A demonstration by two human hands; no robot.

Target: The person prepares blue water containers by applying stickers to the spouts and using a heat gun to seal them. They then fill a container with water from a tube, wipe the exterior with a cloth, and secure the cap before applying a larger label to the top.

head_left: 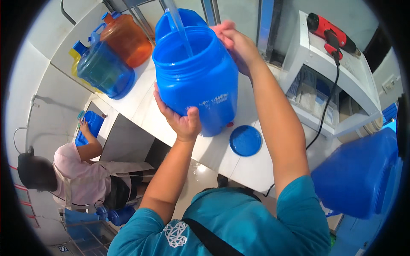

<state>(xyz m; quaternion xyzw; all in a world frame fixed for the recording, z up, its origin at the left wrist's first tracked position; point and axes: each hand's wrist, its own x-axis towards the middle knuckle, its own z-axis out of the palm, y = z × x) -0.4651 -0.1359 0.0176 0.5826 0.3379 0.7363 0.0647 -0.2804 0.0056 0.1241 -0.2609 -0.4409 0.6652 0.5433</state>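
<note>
A big blue plastic water jug (196, 81) stands tilted on the white tiled counter, its wide threaded mouth uncovered and facing me. Into that mouth runs a clear stream of water (181, 30) from above. My left hand (181, 121) grips the jug low on its left side, thumb across the front. Up by the rim, my right hand (239, 45) is closed at the jug's right shoulder; its fingertips look pinkish and are partly hidden. A round blue lid (245, 141) lies on the counter just right of the jug's base.
Blue (106, 70) and orange water bottles (126, 38) stand at the back left. On a white cabinet (316, 55) at right rests a red heat gun (333, 34), its cord hanging down. A large blue container (358, 175) sits lower right. At left, a co-worker (72, 170) handles another blue jug (92, 126).
</note>
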